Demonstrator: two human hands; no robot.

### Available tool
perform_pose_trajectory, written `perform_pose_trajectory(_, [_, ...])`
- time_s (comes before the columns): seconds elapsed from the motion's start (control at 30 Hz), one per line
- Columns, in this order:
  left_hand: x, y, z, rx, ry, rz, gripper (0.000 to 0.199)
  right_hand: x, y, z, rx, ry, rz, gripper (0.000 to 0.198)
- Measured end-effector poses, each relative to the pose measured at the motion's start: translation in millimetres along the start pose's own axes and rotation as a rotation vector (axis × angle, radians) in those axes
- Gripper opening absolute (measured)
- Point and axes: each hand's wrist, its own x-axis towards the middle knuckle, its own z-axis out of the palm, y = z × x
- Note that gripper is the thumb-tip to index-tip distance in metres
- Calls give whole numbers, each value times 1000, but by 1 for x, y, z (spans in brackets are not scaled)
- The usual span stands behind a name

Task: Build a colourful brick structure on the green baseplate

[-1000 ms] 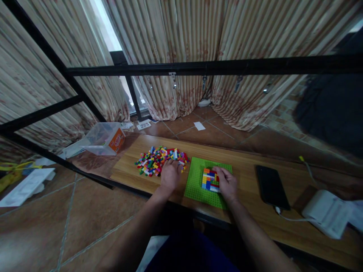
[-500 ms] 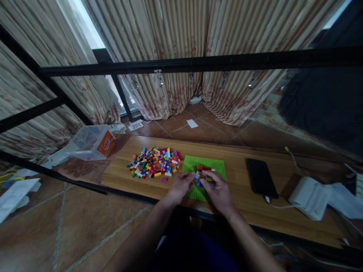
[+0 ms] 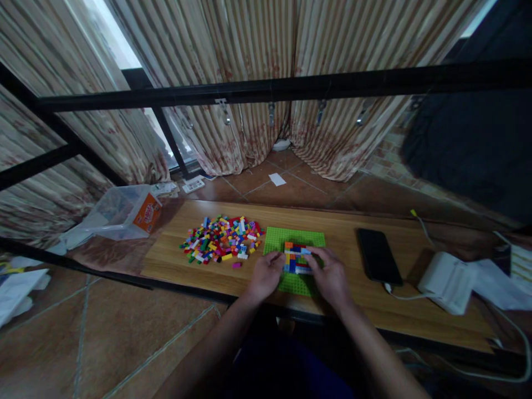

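Observation:
A green studded baseplate (image 3: 272, 238) lies on the wooden table, bearing a low build of coloured toy bricks (image 3: 293, 260). My left hand (image 3: 266, 274) is closed at the build's left edge, thumb and fingers pressed against it. On the opposite side, my right hand (image 3: 331, 274) pinches a small light blue brick (image 3: 305, 251) at the build's upper right. Whether that brick is seated is too small to tell. Left of the plate spreads a heap of loose toy bricks (image 3: 220, 238), with one magenta brick (image 3: 236, 265) apart at its front.
A black phone (image 3: 379, 256) with a white cable lies right of the plate, near a white box-shaped object (image 3: 446, 282). Past the table's left end stands a clear plastic bin (image 3: 120, 213) with an orange label. A black metal rail (image 3: 257, 91) crosses behind the table.
The light blue brick has passed from my left fingertips to my right ones, at the build's upper right. My left hand has shifted to the build's left edge. The whole view has shifted slightly.

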Motion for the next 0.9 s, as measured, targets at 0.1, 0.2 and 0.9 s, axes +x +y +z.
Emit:
perform_pose_trajectory(0.1, [13, 1, -3, 169, 112, 86, 21, 16, 13, -6, -35, 5, 46, 33])
perform_pose_trajectory(0.2, [27, 2, -6, 282, 137, 110, 23, 27, 18, -2, -18, -33, 58, 32])
perform_pose_trajectory(0.9, [76, 12, 10, 538, -136, 143, 28, 42, 28, 17, 38, -200, 3, 21])
